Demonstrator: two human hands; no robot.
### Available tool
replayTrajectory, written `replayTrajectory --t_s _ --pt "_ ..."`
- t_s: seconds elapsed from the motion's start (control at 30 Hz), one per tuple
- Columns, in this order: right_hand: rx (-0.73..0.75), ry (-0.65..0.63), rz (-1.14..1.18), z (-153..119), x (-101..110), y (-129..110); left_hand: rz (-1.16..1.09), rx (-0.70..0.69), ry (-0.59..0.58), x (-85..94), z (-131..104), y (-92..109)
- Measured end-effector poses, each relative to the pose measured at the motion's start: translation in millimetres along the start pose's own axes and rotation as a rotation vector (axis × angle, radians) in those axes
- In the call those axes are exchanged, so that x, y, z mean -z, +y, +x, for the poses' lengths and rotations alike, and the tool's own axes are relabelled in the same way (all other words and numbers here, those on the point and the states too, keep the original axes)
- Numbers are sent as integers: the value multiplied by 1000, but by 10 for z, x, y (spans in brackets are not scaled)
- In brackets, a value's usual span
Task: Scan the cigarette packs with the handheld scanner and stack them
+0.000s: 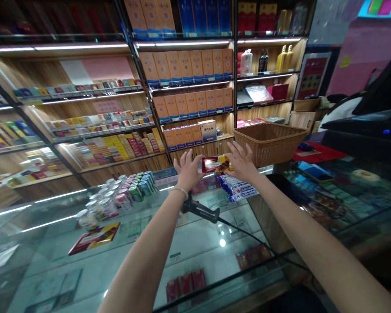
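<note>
Between my two hands is a red and yellow chocolate bar in its wrapper, held level above the far part of the glass counter. My left hand pinches its left end, the other fingers spread upward. At the right end, my right hand grips it in the same way. Below my left wrist lies a black handheld scanner with a cable. Blue-and-white wrapped sticks are piled just under my right hand. A second red and yellow chocolate bar rests flat on the glass at the left.
Small jars and tins stand in rows at the left of the glass counter. A wicker basket sits beyond my right hand. Behind are shelves of boxes. A dark monitor is at the right.
</note>
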State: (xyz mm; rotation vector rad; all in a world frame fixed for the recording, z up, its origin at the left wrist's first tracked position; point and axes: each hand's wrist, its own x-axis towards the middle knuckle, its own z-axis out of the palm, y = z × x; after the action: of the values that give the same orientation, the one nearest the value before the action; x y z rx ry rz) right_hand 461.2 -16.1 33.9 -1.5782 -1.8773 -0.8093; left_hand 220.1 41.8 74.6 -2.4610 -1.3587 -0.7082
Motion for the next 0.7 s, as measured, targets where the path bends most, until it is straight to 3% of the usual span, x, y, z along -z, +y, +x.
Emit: replayTrajectory --t_s 0.4,0.7 --pt "107 71 77 259 179 -952 40 122 51 594 -682 -705" --pt "130 31 129 355 160 -1423 29 156 79 729 -1018 -1115"
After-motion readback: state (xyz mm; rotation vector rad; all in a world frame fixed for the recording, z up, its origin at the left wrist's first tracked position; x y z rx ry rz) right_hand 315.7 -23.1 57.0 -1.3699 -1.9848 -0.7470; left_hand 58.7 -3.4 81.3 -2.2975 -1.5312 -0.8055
